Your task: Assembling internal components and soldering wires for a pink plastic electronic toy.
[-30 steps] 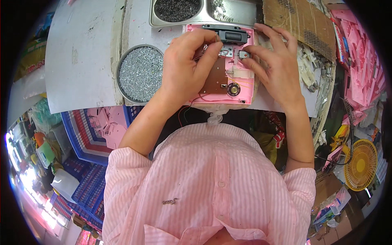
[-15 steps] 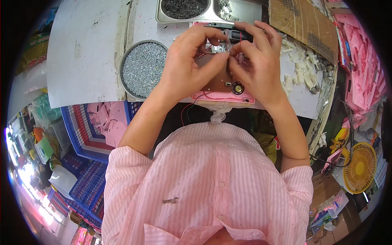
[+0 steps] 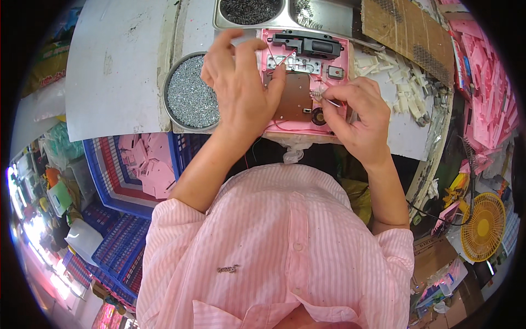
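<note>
A pink plastic housing (image 3: 341,52) lies in front of me, fitted with a black module (image 3: 315,46), a brown circuit board (image 3: 294,96) and a small round speaker (image 3: 318,115). Over its left side my left hand (image 3: 238,82) is spread, thumb and fingers apart near thin red wires (image 3: 290,54) and a metal plate (image 3: 304,64). My right hand (image 3: 359,112) pinches a small whitish part (image 3: 318,94) at the board's right edge; its exact kind is too small to tell. A little square metal-framed piece (image 3: 335,72) sits above that hand.
Left of the housing stands a round bowl of screws (image 3: 192,93). A metal tray (image 3: 329,16) with dark small parts is at the back. White plastic pieces (image 3: 408,88) and a cardboard sheet (image 3: 408,33) lie to the right. A blue basket (image 3: 118,203) of pink parts is at lower left.
My hands, close together over the housing before, have parted. The left moved left and its fingers opened; the right came down and right, uncovering the black module and board.
</note>
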Available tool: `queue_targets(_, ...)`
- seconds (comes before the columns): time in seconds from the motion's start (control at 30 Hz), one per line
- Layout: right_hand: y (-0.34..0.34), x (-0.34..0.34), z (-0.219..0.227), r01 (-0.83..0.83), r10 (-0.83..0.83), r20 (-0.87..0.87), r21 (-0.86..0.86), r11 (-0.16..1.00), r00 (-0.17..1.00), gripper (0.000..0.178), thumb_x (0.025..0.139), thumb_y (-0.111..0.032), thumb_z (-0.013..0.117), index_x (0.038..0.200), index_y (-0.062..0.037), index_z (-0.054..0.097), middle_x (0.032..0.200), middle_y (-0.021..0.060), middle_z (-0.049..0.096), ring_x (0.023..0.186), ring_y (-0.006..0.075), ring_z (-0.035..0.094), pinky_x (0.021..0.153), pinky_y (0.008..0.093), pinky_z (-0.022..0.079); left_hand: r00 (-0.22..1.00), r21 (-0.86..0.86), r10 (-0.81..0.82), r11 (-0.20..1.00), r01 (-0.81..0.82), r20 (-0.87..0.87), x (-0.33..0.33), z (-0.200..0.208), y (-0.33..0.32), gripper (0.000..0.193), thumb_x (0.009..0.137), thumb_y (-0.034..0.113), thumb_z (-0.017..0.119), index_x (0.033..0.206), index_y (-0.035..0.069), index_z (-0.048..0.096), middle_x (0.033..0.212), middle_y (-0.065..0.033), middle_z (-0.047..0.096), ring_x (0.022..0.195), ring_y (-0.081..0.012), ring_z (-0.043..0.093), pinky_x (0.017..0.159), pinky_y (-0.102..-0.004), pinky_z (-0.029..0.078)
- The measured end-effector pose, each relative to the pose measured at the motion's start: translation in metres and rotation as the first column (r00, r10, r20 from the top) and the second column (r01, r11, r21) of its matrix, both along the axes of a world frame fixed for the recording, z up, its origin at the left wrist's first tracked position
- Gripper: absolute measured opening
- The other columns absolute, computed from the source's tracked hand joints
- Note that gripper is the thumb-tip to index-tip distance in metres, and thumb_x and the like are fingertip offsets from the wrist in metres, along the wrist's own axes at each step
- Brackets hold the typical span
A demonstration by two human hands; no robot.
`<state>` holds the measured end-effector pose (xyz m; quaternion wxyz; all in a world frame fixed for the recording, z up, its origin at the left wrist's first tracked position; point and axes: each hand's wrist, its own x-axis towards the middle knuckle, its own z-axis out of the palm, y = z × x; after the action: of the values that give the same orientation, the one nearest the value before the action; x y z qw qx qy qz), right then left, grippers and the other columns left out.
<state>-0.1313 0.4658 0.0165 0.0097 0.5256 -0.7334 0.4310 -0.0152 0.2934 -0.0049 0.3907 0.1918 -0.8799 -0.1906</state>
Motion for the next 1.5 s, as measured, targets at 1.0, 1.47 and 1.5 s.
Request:
queue_targets(1.0,0.383,-0.119,0.016,0.966,-0.570,0.782,-0.238,0.100,0.252,0.018,0.090,-0.012,0.076,0.084,-0.0101,0.059,0.064,-0.0030,0.050,0.053,0.0053,0.043,0.048,0.0225,0.033,0.768,0.678,-0.638,0.591,0.438,0.060,-0.026,0.032,0.013,0.010,0.089,0.005,0.068,0.096,0.000,0.065,0.083,-0.0094,0.061,0.066,-0.0194,0.060,0.060,-0.0311,0.048)
queue_targets(1.47,0.122,0.009,-0.001,0.545,-0.335,0.602,-0.203,0.813,0.725,0.024,0.083,0.001,0.076,0.101,-0.0001,0.060,0.086,0.0037,0.063,0.068,0.0059,0.051,0.062,0.0196,0.041,0.887,0.083,-0.437,0.900,0.429,0.148,-0.047,0.011,0.018,0.009,0.074,0.013,0.077,0.080,0.011,0.070,0.098,-0.0015,0.060,0.092,-0.0259,0.054,0.082,-0.0416,0.038)
queue_targets(1.5,0.110,0.010,-0.001,0.487,-0.294,0.594,-0.192,0.852,0.749,0.025,0.082,0.002,0.078,0.101,-0.0001,0.061,0.085,0.0023,0.063,0.068,0.0044,0.050,0.062,0.0186,0.040,0.888,0.086,-0.436,0.900,0.428,0.146,-0.047,0.010,0.017,0.009,0.074,0.013,0.076,0.080,0.011,0.070,0.098,-0.0015,0.060,0.092,-0.0259,0.054,0.082,-0.0416,0.038)
